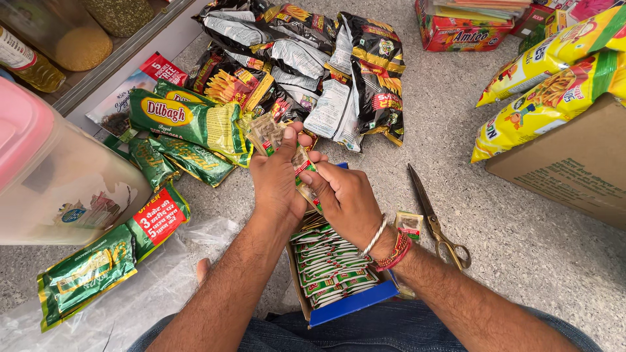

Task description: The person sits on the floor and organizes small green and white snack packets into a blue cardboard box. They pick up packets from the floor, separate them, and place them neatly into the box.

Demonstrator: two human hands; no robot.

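My left hand (277, 179) and my right hand (345, 199) meet over a small blue cardboard box (345, 306) that stands by my knees. Between them they hold a strip of small green, white and red sachets (301, 171), its top end (266, 133) fanned out above my left thumb. The box is packed with rows of the same sachets (329, 264). A metal bangle and red thread sit on my right wrist.
Scissors (433, 218) lie on the floor right of the box. Green foil packs (186, 120) and black snack bags (306, 58) are piled ahead. Yellow snack bags (548, 78) rest on a brown carton (574, 163) at right. A pink-lidded plastic tub (52, 169) stands left.
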